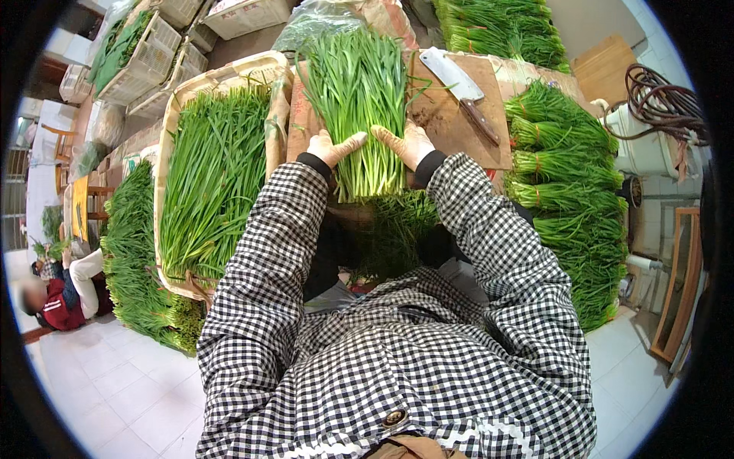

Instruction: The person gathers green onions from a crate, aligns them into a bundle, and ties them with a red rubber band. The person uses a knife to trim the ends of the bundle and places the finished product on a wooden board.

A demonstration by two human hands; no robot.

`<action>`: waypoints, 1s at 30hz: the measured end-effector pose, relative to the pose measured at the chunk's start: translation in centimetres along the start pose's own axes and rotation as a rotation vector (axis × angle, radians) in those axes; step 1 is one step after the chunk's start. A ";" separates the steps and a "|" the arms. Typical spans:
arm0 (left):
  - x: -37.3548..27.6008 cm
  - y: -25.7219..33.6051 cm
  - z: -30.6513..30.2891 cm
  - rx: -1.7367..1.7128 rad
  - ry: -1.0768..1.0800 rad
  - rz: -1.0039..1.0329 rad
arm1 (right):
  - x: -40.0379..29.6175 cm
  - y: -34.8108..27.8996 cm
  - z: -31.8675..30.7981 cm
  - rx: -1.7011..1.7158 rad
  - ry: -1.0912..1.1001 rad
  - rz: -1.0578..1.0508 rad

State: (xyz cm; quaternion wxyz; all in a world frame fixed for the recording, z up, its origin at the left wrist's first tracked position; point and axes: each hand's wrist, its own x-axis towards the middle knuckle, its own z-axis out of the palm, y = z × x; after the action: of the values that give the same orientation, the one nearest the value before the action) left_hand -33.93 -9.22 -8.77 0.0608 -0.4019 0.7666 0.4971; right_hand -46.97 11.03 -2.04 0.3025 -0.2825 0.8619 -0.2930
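Observation:
My left hand (337, 148) and my right hand (404, 143) grip a thick bunch of garlic chives (358, 86) from both sides, thumbs on top of the pale stems. Both wear thin pale gloves. The stem ends point towards me, past the near edge of a wooden cutting board (441, 120); the leaves spread away over the board. A cleaver (453, 74) with a wooden handle lies on the board to the right, its handle pointing towards me. Left of the board, a cream plastic crate (162, 229) holds loose chives (218, 166). The undersides of the bunch and of my fingers are hidden.
Tied chive bundles (550, 166) are stacked on the right, with more at the back right (499, 28). Another chive pile (129, 241) stands beyond the crate. A coiled hose (654, 103) rests over a pale container. A person (63, 298) sits at the far left.

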 end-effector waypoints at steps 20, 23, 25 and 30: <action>-9.1 13.5 1.2 0.688 0.255 0.165 | -9.5 5.9 10.4 1.213 -0.107 0.368; -7.7 12.7 1.7 0.678 0.202 0.167 | -8.3 6.3 11.5 1.507 -0.122 0.399; -6.9 11.0 1.4 0.682 0.237 0.267 | -9.2 5.2 11.4 1.487 -0.224 0.359; -4.3 8.1 1.2 0.617 0.299 0.436 | -7.1 5.0 14.0 1.443 -0.282 0.303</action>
State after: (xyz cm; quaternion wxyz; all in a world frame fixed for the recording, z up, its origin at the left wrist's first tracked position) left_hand -36.90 -4.39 -1.45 -0.0406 -0.2606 0.9474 0.1813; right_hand -34.23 14.44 -11.89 0.5572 0.0730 0.4385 -0.7014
